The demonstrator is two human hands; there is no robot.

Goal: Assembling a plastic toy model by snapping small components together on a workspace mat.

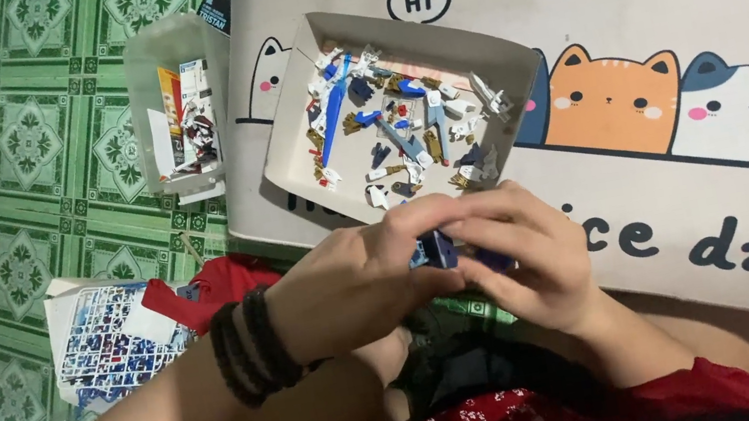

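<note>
At the centre of the frame the left hand [356, 280] and right hand [529, 256] meet, both grasping a small dark blue model piece [439, 248] pinched between their fingertips. Just above them, toward the upper middle, sits a shallow cardboard tray [296, 102] full of loose blue, white and gold parts [396, 126], resting on a cat-printed mat [664, 0]. At upper left a clear plastic box [157, 64] stands on the green tiled floor [0, 151]. Risk, as I judge it: too hard a squeeze could snap the tiny piece, or a slip could drop it among the lap's dark cloth, where it would be hard to find
</note>
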